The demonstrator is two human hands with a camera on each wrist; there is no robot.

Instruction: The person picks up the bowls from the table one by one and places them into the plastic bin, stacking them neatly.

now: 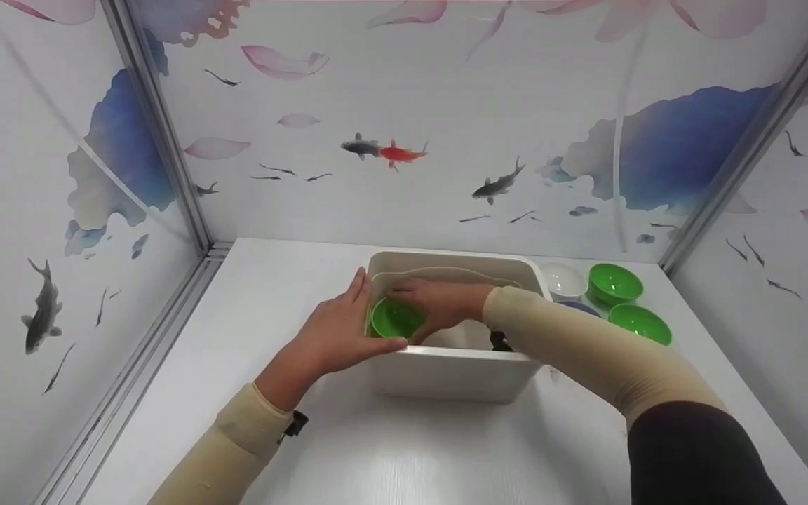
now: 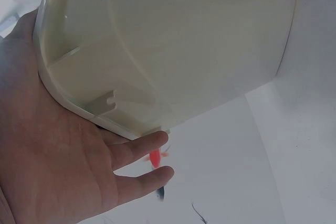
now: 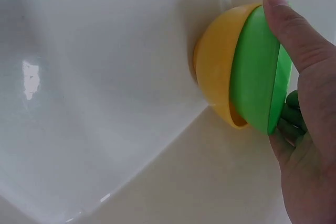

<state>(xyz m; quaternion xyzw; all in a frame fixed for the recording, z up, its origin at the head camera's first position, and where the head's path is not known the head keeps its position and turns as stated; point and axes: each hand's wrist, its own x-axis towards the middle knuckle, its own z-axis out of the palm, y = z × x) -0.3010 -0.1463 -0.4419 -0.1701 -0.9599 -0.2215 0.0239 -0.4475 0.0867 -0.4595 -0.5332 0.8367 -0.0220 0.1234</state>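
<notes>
A white plastic bin point(image 1: 453, 375) stands on the table in the head view. My left hand point(image 1: 334, 333) rests at its left front corner, thumb along the front rim and fingers stretched along the left side. Deep in the bin, my right hand point(image 1: 439, 305) holds a green bowl point(image 1: 395, 319) by its edge. In the right wrist view, the thumb presses the green bowl's outside near the rim while the fingers reach inside. That green bowl sits tilted in a yellow bowl point(image 3: 215, 64), which lies against the bin's inner surface. The head view does not show the yellow bowl.
Right of the bin are a white bowl point(image 1: 563, 282), a blue bowl point(image 1: 581, 307) partly hidden by my right sleeve, a green bowl point(image 1: 616, 283) and another green bowl point(image 1: 640, 324). Printed panels point(image 1: 404, 210) wall the white table point(image 1: 285, 280) at the back and sides.
</notes>
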